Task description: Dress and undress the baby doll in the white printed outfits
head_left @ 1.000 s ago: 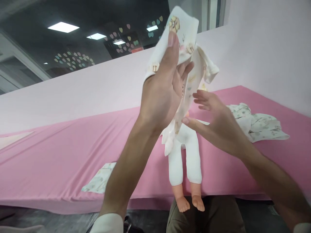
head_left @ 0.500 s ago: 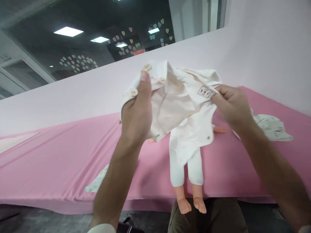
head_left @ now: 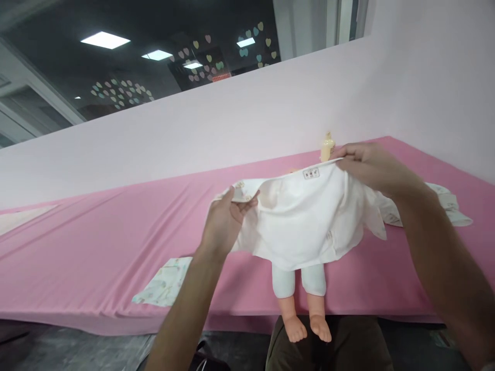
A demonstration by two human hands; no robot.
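A white baby shirt (head_left: 297, 221) with a small printed label hangs spread between my two hands. My left hand (head_left: 228, 216) pinches its edge at the left, where a patterned strip folds over. My right hand (head_left: 367, 165) grips the upper right edge with closed fingers. Behind and below the shirt lies a baby doll (head_left: 294, 325); its white-trousered legs and bare feet show, the feet over the table's front edge. The shirt hides most of its body, and only a sliver of its head shows above the cloth.
A pink cloth (head_left: 116, 242) covers the table. A pale yellow bottle (head_left: 327, 148) stands at the back by the wall. Folded patterned cloth (head_left: 164, 283) lies at the front left, more patterned cloth (head_left: 450, 203) at the right. My knees are under the front edge.
My hands have lowered and opened the bunched shirt into a wide sheet, its label now along the top edge. The bottle has come into view, and the doll's torso is now covered from sight.
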